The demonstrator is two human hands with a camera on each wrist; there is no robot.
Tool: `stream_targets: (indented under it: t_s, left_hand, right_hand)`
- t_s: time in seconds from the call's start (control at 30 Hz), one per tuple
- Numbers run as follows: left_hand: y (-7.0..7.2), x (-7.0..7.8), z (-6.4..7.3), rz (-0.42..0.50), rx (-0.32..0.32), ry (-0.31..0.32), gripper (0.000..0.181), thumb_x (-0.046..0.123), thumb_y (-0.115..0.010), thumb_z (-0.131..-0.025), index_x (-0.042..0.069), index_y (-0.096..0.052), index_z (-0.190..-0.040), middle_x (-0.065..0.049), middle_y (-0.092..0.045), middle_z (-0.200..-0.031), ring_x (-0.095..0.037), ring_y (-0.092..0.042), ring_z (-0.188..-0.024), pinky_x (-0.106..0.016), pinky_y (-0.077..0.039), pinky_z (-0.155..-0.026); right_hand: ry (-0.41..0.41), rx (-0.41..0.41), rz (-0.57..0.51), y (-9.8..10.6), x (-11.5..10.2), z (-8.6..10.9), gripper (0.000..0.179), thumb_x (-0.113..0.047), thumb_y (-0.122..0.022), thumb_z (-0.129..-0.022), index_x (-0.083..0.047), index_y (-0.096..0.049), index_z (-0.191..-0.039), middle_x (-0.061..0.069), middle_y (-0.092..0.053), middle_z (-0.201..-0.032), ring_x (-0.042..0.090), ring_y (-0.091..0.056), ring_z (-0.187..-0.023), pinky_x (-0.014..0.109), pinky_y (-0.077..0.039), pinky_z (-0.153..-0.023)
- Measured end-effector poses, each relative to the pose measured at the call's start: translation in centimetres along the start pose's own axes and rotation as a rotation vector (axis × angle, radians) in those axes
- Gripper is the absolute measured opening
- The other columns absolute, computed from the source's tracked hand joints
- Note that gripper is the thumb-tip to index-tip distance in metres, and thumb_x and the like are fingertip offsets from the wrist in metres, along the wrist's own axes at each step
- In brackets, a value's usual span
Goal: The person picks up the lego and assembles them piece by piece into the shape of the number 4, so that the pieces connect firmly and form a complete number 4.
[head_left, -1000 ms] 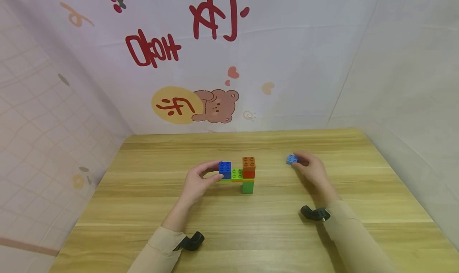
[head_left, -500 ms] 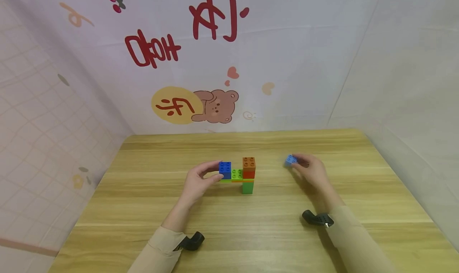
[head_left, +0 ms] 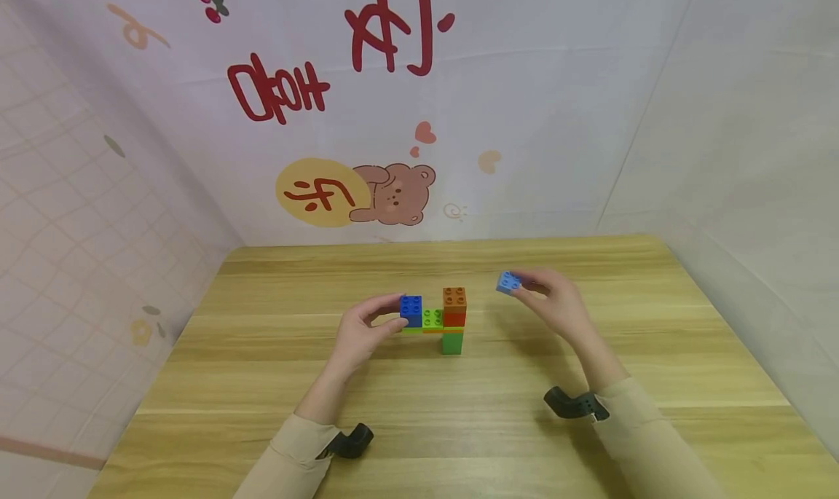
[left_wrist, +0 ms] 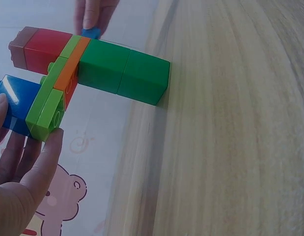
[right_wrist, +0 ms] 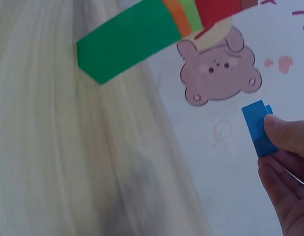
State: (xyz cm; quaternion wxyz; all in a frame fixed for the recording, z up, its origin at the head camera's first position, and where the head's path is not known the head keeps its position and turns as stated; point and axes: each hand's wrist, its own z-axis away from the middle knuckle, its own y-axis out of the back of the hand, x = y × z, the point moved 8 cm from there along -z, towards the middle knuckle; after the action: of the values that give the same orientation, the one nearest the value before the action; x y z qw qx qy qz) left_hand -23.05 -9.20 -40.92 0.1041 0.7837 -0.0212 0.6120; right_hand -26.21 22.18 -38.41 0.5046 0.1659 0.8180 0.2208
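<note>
A toy-brick structure stands near the middle of the table. Stacked green bricks (left_wrist: 123, 71) form its base, with a thin orange brick (left_wrist: 73, 69) and light green bricks (head_left: 432, 318) above. A red brick (left_wrist: 46, 43) and a brown brick (head_left: 454, 296) top the right side. On the left overhang sits a dark blue brick (head_left: 411, 313), pinched between thumb and fingers of my left hand (head_left: 357, 339); other fingertips touch the light green part from below. To the right, my right hand (head_left: 562, 306) pinches a light blue brick (right_wrist: 259, 129) in the air, apart from the structure.
The wooden table (head_left: 452, 419) meets a white cloth backdrop (head_left: 537, 105) printed with a bear and red lettering. More cloth hangs at both sides. A black wrist camera mount (head_left: 354, 441) sits on the left cuff, another mount (head_left: 573, 403) on the right.
My right hand has lifted the light blue brick off the table and carried it left, closer to the structure. The left hand and the structure have stayed in place.
</note>
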Motion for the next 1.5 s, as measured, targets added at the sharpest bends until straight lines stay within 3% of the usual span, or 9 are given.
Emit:
stream_targets:
  t_s: [0.17,0.4,0.7,1.0,1.13,1.23,1.37,1.5]
  left_hand:
    - [0.0,-0.1,-0.1,0.01,0.0,-0.002,0.04,0.005,-0.075,-0.088,0.0,-0.066,-0.126,-0.016,-0.067,-0.12,-0.031,-0.061,-0.112,-0.027,-0.056,-0.085]
    - [0.0,0.2,0.1,0.011,0.0,-0.01,0.039,0.004,-0.075,-0.088,0.0,-0.067,-0.126,-0.017,-0.067,-0.12,-0.032,-0.06,-0.112,-0.028,-0.056,-0.085]
    - [-0.1,0.1,0.1,0.043,-0.002,-0.012,0.042,-0.002,-0.072,-0.088,-0.008,-0.062,-0.128,-0.02,-0.065,-0.122,-0.035,-0.059,-0.114,-0.029,-0.058,-0.08]
    - [0.0,0.1,0.1,0.013,0.0,-0.002,0.04,0.004,-0.074,-0.088,-0.001,-0.066,-0.127,-0.017,-0.067,-0.119,-0.031,-0.06,-0.112,-0.028,-0.057,-0.083]
    - [0.0,0.1,0.1,0.002,-0.003,-0.02,0.038,0.007,-0.075,-0.089,0.001,-0.067,-0.126,-0.015,-0.067,-0.118,-0.03,-0.061,-0.112,-0.037,-0.056,-0.087]
    - [0.0,0.1,0.0,-0.007,0.0,-0.037,0.037,0.007,-0.075,-0.089,0.001,-0.067,-0.124,-0.015,-0.068,-0.118,-0.03,-0.062,-0.112,-0.049,-0.05,-0.097]
    - [0.0,0.2,0.0,-0.009,0.003,-0.059,0.036,0.005,-0.074,-0.088,0.001,-0.067,-0.124,-0.015,-0.068,-0.118,-0.03,-0.062,-0.112,-0.056,-0.04,-0.105]
    - [0.0,0.3,0.0,0.006,0.002,-0.068,0.036,0.003,-0.074,-0.088,-0.001,-0.067,-0.123,-0.016,-0.067,-0.119,-0.03,-0.062,-0.113,-0.058,-0.04,-0.104]
  right_hand:
    - [0.072,-0.014,0.001,-0.5,-1.2,-0.7,0.033,-0.003,-0.074,-0.088,-0.001,-0.069,-0.121,0.013,-0.067,-0.115,0.026,-0.064,-0.101,0.034,-0.055,-0.088]
    - [0.175,-0.011,0.025,-0.9,-5.1,-1.2,0.036,-0.003,-0.077,-0.085,-0.005,-0.07,-0.12,0.008,-0.068,-0.113,0.025,-0.065,-0.101,0.038,-0.056,-0.087]
    - [0.25,-0.039,0.068,-2.1,-8.9,-1.8,0.036,-0.009,-0.08,-0.084,-0.011,-0.073,-0.12,0.003,-0.069,-0.117,0.024,-0.067,-0.1,0.04,-0.055,-0.085]
    - [0.33,-0.115,0.089,-4.1,-11.7,-2.2,0.037,-0.014,-0.082,-0.083,-0.013,-0.073,-0.12,0.002,-0.069,-0.118,0.02,-0.063,-0.106,0.043,-0.052,-0.091]
    - [0.362,-0.168,0.099,-5.5,-12.8,-2.2,0.037,-0.015,-0.081,-0.084,-0.014,-0.073,-0.12,0.001,-0.069,-0.117,0.019,-0.062,-0.108,0.04,-0.052,-0.091]
    - [0.383,-0.211,0.101,-6.5,-13.4,-2.3,0.036,-0.015,-0.081,-0.084,-0.012,-0.073,-0.119,0.002,-0.069,-0.116,0.019,-0.063,-0.105,0.036,-0.055,-0.086]
    - [0.391,-0.258,0.077,-7.7,-13.8,-2.3,0.036,-0.012,-0.08,-0.085,-0.01,-0.072,-0.12,0.004,-0.068,-0.115,0.018,-0.063,-0.092,0.027,-0.057,-0.075]
    - [0.405,-0.274,0.082,-8.5,-13.8,-2.4,0.035,-0.012,-0.08,-0.084,-0.009,-0.073,-0.118,0.004,-0.068,-0.114,0.013,-0.057,-0.076,0.022,-0.052,-0.063]
